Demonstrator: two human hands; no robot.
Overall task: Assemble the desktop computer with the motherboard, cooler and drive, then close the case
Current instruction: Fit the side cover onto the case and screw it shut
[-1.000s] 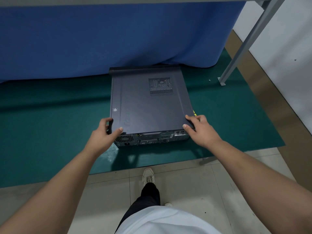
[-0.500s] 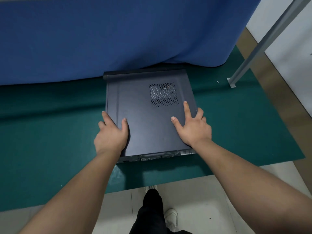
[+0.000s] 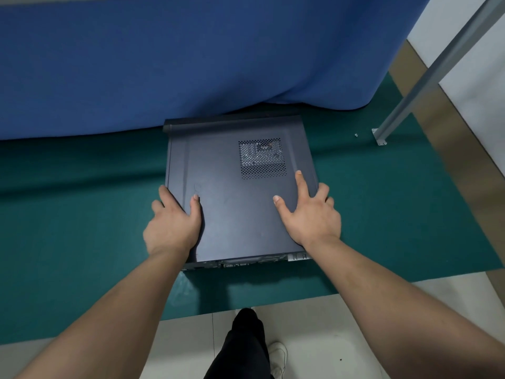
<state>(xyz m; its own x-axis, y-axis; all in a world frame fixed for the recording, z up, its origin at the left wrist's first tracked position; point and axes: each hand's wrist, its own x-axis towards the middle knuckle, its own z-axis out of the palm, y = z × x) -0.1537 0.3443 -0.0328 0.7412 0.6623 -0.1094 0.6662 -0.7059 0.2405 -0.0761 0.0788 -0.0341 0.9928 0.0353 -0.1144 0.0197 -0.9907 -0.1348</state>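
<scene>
Your left hand [image 3: 173, 228] and right hand [image 3: 310, 214] press flat, fingers spread, on the dark grey metal computer case [image 3: 237, 192] lying on the green-matted desk [image 3: 82, 214].

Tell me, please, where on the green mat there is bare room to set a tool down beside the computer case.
Bare green mat lies left of the computer case, from the blue cloth to the mat's near edge, and right of it toward the metal post. Behind the case it is crowded. The left hand and right hand press its lid.
</scene>
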